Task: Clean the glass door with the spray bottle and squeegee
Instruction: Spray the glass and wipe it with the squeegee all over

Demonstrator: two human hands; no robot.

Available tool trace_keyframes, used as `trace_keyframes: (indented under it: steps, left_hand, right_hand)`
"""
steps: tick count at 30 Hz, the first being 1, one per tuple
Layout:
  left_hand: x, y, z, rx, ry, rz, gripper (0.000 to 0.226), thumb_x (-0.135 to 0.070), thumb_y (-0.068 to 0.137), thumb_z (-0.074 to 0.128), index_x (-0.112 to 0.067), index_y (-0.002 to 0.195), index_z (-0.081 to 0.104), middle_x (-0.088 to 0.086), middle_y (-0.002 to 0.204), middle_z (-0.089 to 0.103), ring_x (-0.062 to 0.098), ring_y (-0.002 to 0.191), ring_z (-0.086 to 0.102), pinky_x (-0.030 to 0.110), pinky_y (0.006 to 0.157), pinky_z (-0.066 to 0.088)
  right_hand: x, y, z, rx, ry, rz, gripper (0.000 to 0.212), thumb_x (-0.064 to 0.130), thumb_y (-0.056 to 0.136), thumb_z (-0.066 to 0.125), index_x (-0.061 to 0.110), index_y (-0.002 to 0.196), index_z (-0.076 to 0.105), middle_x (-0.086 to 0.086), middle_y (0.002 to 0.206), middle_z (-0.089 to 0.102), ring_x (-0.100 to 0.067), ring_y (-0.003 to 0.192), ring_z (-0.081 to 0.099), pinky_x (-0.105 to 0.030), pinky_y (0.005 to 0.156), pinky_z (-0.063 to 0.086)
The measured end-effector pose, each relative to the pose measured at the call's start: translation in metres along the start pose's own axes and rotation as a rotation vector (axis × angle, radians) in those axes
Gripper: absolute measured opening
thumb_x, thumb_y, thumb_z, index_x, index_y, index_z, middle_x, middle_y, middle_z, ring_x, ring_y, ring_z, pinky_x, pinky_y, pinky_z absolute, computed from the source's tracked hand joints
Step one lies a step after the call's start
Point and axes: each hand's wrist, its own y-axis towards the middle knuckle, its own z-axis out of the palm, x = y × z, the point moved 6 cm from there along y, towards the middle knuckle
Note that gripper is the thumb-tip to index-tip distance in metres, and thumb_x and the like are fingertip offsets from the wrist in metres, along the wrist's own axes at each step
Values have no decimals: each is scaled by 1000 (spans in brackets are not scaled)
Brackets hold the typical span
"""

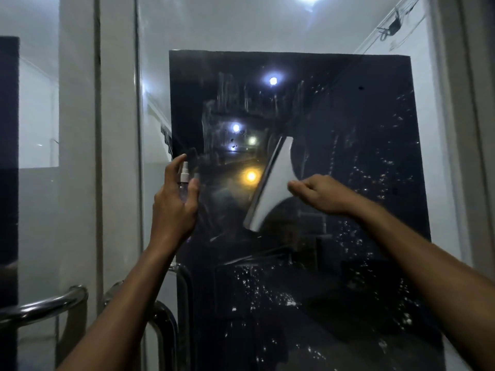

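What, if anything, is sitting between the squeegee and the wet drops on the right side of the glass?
Nothing visible does. The right hand grips the squeegee, tilted on the dark panel of the glass door, and the droplets lie on bare glass to its right. The left hand holds the spray bottle off to the left.

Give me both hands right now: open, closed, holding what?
Left hand: fingers curled round the spray bottle, holding it up.
Right hand: closed on the squeegee, its blade against the glass door.
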Motion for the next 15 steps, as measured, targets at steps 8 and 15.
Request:
trace_keyframes:
  steps: [8, 15]
  left_hand:
    - [14, -10, -19, -24, -1, -14, 45, -29, 104, 51, -39, 146, 37, 7, 116, 68, 29, 96, 67, 41, 80, 55]
    - [26, -16, -24, -7, 10, -57, 45, -31, 104, 51, -44, 145, 36, 15, 112, 68, 34, 89, 68, 54, 76, 60]
  right_hand:
    - [89, 58, 78, -281, 921, 219, 47, 46, 104, 43, 16, 70, 55, -2, 60, 52, -20, 50, 49, -29, 49, 43]
    - [81, 6, 138, -354, 791, 264, 51, 46, 105, 43, 18, 64, 54, 3, 53, 53, -17, 52, 54, -35, 58, 47]
